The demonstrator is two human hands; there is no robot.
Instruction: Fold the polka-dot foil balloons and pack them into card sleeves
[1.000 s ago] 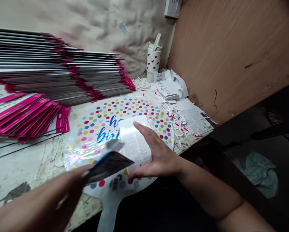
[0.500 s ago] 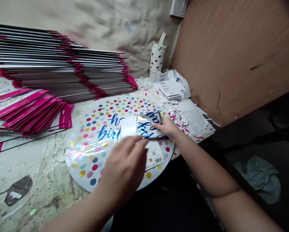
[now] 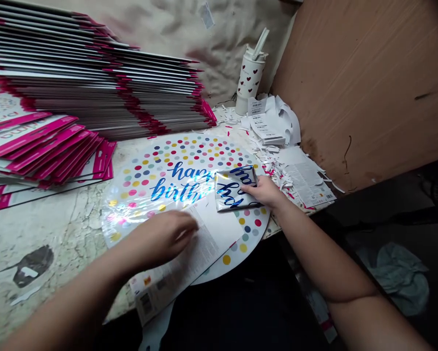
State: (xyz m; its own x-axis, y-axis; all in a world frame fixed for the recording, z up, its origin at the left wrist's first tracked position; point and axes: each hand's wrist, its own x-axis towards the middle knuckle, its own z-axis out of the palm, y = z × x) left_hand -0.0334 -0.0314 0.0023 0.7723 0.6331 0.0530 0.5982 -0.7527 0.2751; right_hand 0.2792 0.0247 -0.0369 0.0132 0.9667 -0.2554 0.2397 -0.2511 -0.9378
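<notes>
A flat round foil balloon [image 3: 175, 168] with coloured dots and blue "happy birthday" script lies on the worn table [image 3: 58, 229]. My right hand [image 3: 265, 191] grips a small folded foil piece [image 3: 233, 189] with blue lettering, resting on the balloon's right part. My left hand [image 3: 160, 239] lies palm down, fingers curled, on a white printed paper sheet [image 3: 200, 248] that lies across the balloon's near edge and reaches over the table's front.
A tall stack of pink-edged flat cards [image 3: 94, 83] fills the back left, with a fanned lower pile [image 3: 39, 146] beside it. A white cup with hearts [image 3: 248, 80], paper slips [image 3: 273, 122] and scraps sit at the back right by a brown board [image 3: 361, 83].
The camera has tilted down. My left hand slid left and down along the white sheet, which now lies spread towards the table's front. My right hand still holds the folded piece.
</notes>
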